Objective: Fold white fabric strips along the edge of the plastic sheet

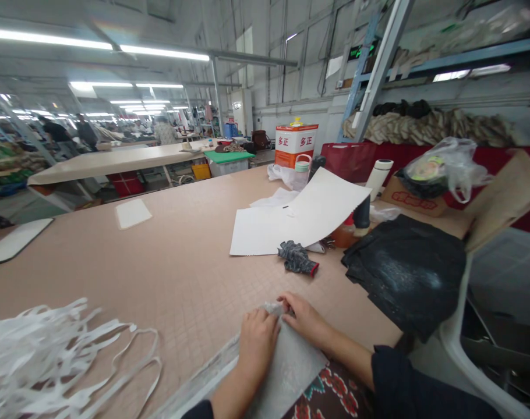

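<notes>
At the near table edge lies a greyish-white, plastic-like sheet (291,355), partly under my forearms. My left hand (258,334) is closed over its far end, with the fingers curled. Just to the right, my right hand (303,319) pinches the same end between thumb and fingers. The fingertips of both hands are close together, and what lies beneath them is partly hidden. Dark floral cloth (332,393) shows below the sheet. A grey knitted glove (297,258) with a red cuff edge rests beyond my hands.
White strips (42,355) are heaped at the left. Large white sheets (269,230) lie ahead, one curling up against bottles. Black sheets (409,267) are stacked at the right beside a chair (459,302). A small white panel (133,213) lies farther off on the brown tabletop (182,256).
</notes>
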Demonstrator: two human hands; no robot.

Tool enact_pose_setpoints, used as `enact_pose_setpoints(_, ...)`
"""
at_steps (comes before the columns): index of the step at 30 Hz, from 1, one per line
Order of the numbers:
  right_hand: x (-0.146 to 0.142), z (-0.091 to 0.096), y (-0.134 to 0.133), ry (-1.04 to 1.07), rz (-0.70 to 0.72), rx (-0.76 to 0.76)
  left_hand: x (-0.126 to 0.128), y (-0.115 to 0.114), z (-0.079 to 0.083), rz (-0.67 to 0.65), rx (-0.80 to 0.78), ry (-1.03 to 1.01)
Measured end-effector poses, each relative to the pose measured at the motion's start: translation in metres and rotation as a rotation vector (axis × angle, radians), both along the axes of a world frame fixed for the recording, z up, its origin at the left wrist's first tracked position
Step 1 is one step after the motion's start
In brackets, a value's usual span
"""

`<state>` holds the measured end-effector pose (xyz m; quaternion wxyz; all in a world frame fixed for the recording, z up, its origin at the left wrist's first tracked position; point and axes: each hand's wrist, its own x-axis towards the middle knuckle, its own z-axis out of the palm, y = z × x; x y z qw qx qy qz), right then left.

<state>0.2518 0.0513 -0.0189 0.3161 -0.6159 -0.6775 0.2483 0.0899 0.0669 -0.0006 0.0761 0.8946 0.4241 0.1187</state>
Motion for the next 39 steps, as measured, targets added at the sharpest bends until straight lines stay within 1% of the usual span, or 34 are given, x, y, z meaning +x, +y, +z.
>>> enact_pose_setpoints(3,-0.001,0.002,-0.001,-0.175,0.015,0.078,0.001,-0.003,-0.006,-0.077,0.086,0.082)
enact_pose_setpoints(6,0.001,0.007,0.002,-0.289,0.085,0.061,0.002,-0.005,-0.009,-0.131,0.112,0.128)
enact_pose_setpoints(11,0.004,0.017,0.013,-0.255,0.114,-0.08,0.004,-0.006,-0.013,-0.142,0.143,0.176)
enact_pose_setpoints(13,0.004,0.019,0.017,-0.25,0.111,-0.111,0.004,-0.007,-0.014,-0.14,0.155,0.167)
enact_pose_setpoints(25,-0.003,0.024,0.028,-0.342,0.106,-0.181,0.003,-0.008,-0.009,-0.143,0.135,0.146)
enact_pose_setpoints(32,-0.002,0.023,0.035,-0.326,0.1,-0.226,0.004,-0.007,-0.005,-0.136,0.103,0.177)
enact_pose_setpoints(39,-0.003,0.018,0.035,-0.305,0.057,-0.185,0.005,-0.007,-0.006,-0.13,0.107,0.172)
